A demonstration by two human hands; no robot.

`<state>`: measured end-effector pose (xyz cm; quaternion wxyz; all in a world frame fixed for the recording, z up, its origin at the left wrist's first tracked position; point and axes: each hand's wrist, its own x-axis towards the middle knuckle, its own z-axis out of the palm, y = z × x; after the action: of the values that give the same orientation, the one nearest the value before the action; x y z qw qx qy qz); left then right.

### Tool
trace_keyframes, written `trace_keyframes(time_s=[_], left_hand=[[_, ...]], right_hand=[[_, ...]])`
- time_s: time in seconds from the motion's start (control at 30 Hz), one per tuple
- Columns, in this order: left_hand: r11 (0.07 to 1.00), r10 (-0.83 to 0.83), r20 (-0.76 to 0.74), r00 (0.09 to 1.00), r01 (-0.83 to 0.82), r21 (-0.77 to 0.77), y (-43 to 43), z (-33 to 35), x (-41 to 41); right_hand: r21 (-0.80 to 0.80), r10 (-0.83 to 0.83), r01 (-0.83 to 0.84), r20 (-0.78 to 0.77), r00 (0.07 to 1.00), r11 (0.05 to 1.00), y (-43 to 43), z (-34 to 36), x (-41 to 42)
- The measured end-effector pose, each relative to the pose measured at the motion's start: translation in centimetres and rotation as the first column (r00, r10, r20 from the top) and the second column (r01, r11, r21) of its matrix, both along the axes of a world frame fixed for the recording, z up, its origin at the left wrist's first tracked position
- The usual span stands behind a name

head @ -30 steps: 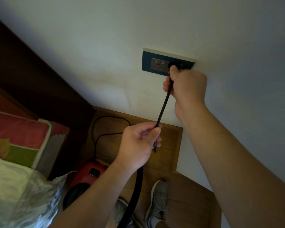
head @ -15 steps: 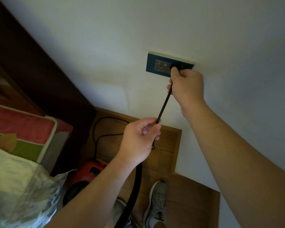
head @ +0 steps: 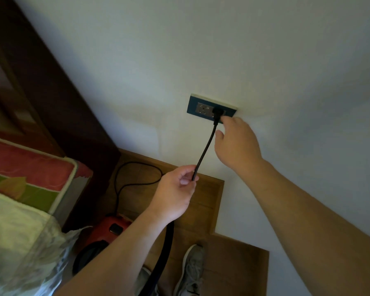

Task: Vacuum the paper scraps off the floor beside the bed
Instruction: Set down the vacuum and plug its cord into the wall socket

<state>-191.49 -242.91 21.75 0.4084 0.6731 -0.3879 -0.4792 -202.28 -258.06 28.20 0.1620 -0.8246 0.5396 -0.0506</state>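
Hanging from the plug (head: 217, 112) in the wall socket (head: 199, 108), black cord (head: 205, 150) is pinched by left hand (head: 175, 193); right hand (head: 236, 144), fingers loosely spread, is held empty beside plug.

You face a plain off-white plastered wall (head: 201, 50) in dim, soft light, with a dark blue rectangular socket plate (head: 193, 107) set into it. Left of the plate the paint carries a faint paler patch. Further left, a dark brown wooden headboard panel (head: 58, 99) runs diagonally. Below the plate lies a brown wooden plank floor (head: 233, 263), where the wall steps out at a corner. Far down to the plate's left you see a red-and-green patterned mattress (head: 30, 169) with pale cream bedding (head: 13, 227) on it.
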Motion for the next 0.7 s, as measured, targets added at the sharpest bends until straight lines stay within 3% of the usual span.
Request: trace_keyframes(time_s=[0.17, 0.4, 0.57, 0.7], left_hand=[[0.996, -0.061, 0.026, 0.998, 0.059, 0.064, 0.3, 1.8, 0.4], [0.976, -0.147, 0.082, 0.986, 0.131, 0.175, 0.5, 5.0, 1.6], [0.963, -0.224, 0.268, 0.937, 0.171, 0.207, 0.3, 8.2, 3.5], [0.957, -0.275, 0.466, 0.841, 0.193, 0.215, 0.6, 11.2, 5.1]], right_hand=[[0.009, 0.169, -0.171, -0.197, 0.966, 0.985, 0.7, 1.7, -0.5], [0.0, 0.264, -0.279, -0.323, 0.909, 0.96, 1.6, 5.4, -0.1], [-0.023, 0.283, -0.309, -0.347, 0.894, 0.951, 2.5, 8.6, 0.5], [-0.024, 0.282, -0.311, -0.356, 0.891, 0.95, 3.0, 11.4, 1.1]])
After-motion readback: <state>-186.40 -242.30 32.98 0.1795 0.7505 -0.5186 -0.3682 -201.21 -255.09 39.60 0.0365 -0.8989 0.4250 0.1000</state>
